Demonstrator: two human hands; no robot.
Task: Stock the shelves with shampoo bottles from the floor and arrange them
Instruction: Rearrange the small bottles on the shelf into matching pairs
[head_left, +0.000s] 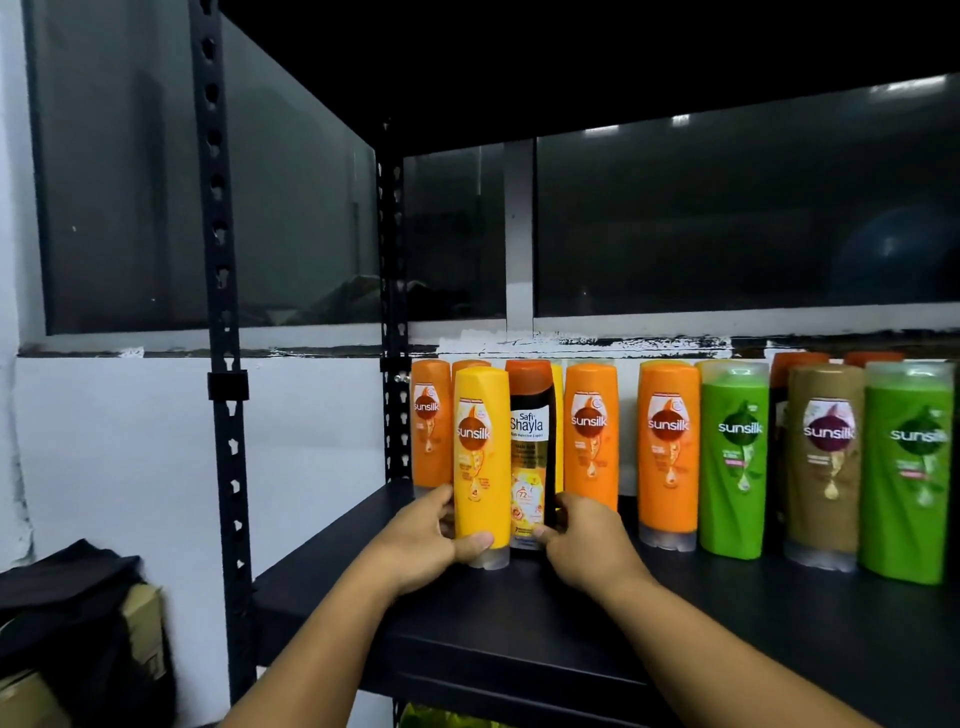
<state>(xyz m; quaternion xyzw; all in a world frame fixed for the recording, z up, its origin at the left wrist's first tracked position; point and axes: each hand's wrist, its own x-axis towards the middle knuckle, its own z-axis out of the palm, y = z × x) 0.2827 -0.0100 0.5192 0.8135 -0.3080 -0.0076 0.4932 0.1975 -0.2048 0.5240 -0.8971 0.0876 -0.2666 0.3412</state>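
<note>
Currently left grip (426, 540) curls round yellow bottle (480, 467) low, right grip (587, 540) round black bottle (527, 441); likely steadying both upright for alignment.

Forearms extend forward. Left hand (434, 540) grips the yellow bottle (480, 457) near its base, thumb in front; right hand (584, 543) grips the black bottle (530, 431) beside it.

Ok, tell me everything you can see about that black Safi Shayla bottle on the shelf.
The Safi Shayla bottle is glossy black plastic with an orange top, white lettering and a yellow lower label showing 72. It stands upright on the black shelf, against the yellow Sunsilk bottle on its left. The right hand grips its lower part, thumb at the front.
</note>
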